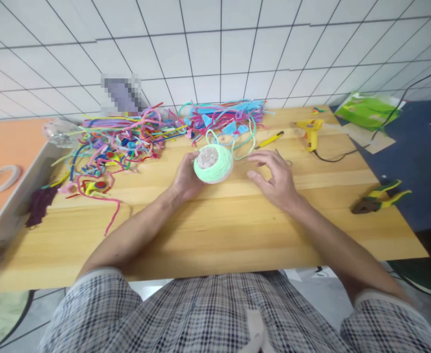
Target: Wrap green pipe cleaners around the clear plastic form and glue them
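Observation:
My left hand (187,177) grips a round object wrapped in mint-green pipe cleaner (220,166) by its left side. A pale, greyish surface shows at the top of this wrapped ball, and a loose green strand loops from it toward the back right. To its right, my right hand (274,177) is raised over the table, apart from the ball, with thumb and fingers spread and nothing seen between them.
Piles of coloured pipe cleaners (127,139) lie along the back of the wooden table (215,235). At the right are a yellow utility knife (270,140), a corded yellow glue gun (311,132) and yellow-green-handled pliers (379,197). A tape roll (2,179) lies far left.

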A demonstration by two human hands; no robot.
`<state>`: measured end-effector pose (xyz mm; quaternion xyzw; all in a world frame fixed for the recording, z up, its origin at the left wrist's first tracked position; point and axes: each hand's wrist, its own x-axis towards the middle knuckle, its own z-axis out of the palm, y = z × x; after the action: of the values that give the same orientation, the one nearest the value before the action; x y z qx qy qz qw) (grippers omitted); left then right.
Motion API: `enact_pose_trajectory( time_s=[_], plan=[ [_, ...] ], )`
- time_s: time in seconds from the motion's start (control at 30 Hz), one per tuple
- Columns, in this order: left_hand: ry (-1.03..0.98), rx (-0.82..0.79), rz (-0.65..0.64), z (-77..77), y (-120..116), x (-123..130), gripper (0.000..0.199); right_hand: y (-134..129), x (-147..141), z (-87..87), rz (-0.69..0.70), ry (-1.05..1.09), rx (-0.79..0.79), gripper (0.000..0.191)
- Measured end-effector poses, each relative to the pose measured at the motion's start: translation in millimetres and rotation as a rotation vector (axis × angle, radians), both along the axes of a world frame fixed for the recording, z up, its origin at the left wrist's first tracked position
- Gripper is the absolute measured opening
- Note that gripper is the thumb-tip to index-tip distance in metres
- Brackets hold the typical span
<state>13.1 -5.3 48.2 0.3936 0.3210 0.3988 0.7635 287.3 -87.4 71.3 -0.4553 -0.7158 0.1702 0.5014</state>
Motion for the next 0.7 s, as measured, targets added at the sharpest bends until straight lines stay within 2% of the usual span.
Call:
enact_pose_trajectory(
  time_s=[0.1, 0.23, 0.33, 0.47, 0.7],
  plan=[
    [0.013, 0.089, -0.006, 2.5, -5, 6, 0.048, -3, -19, 15.5, 0.043, 0.125, -0.072, 0.037],
    [0.014, 0.165, 0.072, -2.8, -9, 16, 0.048, 4, -32, 21.3, 0.087, 0.293, -0.255, 0.054],
    [0.058, 0.236, 0.101, -7.9, -10, 19, 0.052, 10, -35, 17.5, 0.091, 0.350, -0.334, 0.057],
    [0.105, 0.298, 0.127, -12.2, -12, 16, 0.059, 14, -37, 8.8, 0.073, 0.368, -0.354, 0.055],
    [0.126, 0.343, 0.135, -21.2, -18, 15, 0.060, 16, -37, -1.3, 0.098, 0.369, -0.380, 0.054]
  ],
)
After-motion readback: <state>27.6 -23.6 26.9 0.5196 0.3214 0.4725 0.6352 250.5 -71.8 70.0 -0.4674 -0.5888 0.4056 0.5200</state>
